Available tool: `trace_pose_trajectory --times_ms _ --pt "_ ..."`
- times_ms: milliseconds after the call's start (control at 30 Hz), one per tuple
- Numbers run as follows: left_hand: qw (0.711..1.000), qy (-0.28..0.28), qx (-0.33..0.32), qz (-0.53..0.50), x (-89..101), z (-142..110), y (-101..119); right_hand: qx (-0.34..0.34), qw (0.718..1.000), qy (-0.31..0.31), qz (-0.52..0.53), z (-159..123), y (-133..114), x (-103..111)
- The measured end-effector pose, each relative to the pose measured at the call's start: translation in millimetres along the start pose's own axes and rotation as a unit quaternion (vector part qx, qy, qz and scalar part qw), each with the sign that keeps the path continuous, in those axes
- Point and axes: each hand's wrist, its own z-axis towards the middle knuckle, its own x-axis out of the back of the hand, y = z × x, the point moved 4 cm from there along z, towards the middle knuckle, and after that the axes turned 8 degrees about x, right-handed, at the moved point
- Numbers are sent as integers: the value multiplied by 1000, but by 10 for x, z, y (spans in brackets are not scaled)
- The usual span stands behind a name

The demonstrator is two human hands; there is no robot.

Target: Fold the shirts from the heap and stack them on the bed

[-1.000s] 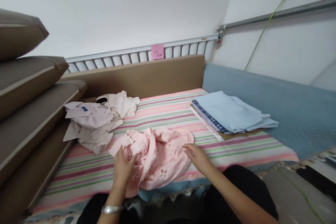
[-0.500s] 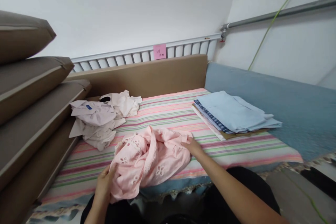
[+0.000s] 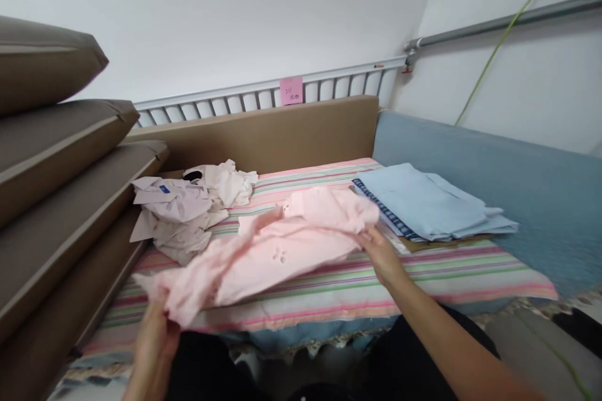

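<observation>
Far left: stacked brown cushions (image 3: 70,153), smooth-covered, with pale bands along their edges. Next: left hand (image 3: 157,326), blurred, with fingers closed on near-left end of pink garment (image 3: 282,247). Behind: loose heap of crumpled whitish clothes (image 3: 185,210). Centre: same garment, thin, with flower-shaped cutouts, stretched between both hands above striped cloth (image 3: 451,279); stripes visible behind and in front. Then right hand (image 3: 380,257), pinching opposite end. Just beyond: flat-folded stack (image 3: 418,200), light blue on top. Far right: blue panel (image 3: 480,150) as boundary.
</observation>
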Motion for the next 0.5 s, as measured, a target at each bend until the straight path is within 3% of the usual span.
trace_pose_trajectory --times_ms 100,200,300,500 --pt "988 7 152 -37 181 -42 -667 -146 985 -71 -56 -340 713 115" --pt "982 22 184 -44 404 -30 -918 -211 972 -99 -32 -522 1150 193" --pt "980 30 191 -52 511 -7 -884 -233 965 -115 -15 -545 1251 196" --pt "984 40 172 -25 608 -8 -894 -193 966 -160 -71 -568 1062 175"
